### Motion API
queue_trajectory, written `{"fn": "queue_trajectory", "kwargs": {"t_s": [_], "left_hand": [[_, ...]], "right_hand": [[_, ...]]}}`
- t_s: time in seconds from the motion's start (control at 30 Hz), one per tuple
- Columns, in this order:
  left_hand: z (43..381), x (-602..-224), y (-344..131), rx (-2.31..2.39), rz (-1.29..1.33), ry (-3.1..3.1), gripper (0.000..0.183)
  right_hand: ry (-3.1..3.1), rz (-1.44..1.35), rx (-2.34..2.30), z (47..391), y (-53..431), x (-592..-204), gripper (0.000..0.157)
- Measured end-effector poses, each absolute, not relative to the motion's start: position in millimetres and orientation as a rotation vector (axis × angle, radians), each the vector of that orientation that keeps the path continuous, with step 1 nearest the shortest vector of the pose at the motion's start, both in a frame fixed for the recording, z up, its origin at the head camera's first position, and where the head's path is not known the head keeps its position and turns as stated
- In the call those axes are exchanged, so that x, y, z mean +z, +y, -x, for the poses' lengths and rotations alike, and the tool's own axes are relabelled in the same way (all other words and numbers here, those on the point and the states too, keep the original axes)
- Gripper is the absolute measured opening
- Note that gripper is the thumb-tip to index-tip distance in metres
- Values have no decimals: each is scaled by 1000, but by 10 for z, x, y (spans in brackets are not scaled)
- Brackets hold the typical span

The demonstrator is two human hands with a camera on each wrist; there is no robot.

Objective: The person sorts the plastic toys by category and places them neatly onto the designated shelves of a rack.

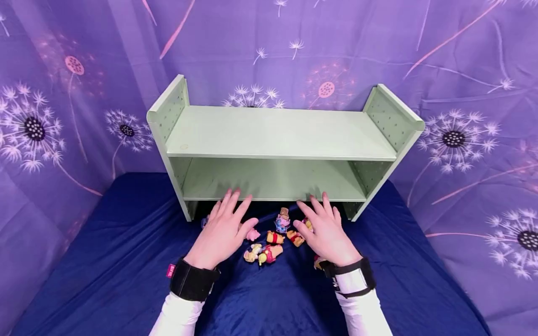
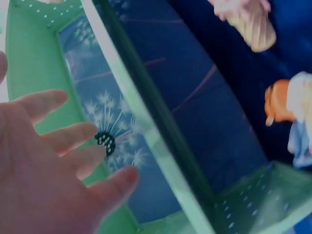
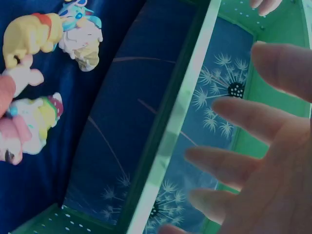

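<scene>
My left hand (image 1: 222, 235) is held with fingers spread in front of the lower board of a pale green two-tier shelf (image 1: 279, 133), holding nothing. The right hand (image 1: 329, 233) mirrors it on the other side, its fingers also spread and nothing in them. Between and partly beneath the hands, several small toy figurines lie on the blue cloth. Among them are a blue and pink figurine with an ice-cream cone (image 1: 282, 224), a yellow bear figurine in red (image 1: 275, 238) and a pink figurine (image 1: 252, 234) by my left thumb. Some figurines are partly hidden by my hands.
Dark blue cloth (image 1: 269, 303) covers the table. A purple curtain with dandelion prints (image 1: 269, 46) hangs behind and at both sides. The shelf's perforated side panels (image 1: 392, 112) rise above its upper board. Beneath the lower board is a dark gap.
</scene>
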State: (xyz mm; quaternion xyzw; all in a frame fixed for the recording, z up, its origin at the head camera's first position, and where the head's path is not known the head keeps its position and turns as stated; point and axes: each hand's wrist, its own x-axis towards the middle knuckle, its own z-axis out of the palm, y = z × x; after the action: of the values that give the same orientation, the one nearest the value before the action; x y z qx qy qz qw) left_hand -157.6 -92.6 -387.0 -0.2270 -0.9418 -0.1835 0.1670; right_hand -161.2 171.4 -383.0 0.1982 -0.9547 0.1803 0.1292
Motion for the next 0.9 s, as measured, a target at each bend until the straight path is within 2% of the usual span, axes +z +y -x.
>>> {"fn": "queue_trajectory", "kwargs": {"t_s": [0.43, 0.67, 0.9], "left_hand": [[1519, -3357, -1314, -560, 676, -2574, 50], [1565, -3171, -1602, -538, 677, -2385, 42], [1686, -3073, -1738, -666, 452, -2137, 28]], "right_hand": [[-2706, -875, 457, 1582, 2107, -3616, 42], [-2726, -864, 402, 1521, 2273, -3664, 38], [-2727, -845, 412, 1485, 2372, -3782, 35]]}}
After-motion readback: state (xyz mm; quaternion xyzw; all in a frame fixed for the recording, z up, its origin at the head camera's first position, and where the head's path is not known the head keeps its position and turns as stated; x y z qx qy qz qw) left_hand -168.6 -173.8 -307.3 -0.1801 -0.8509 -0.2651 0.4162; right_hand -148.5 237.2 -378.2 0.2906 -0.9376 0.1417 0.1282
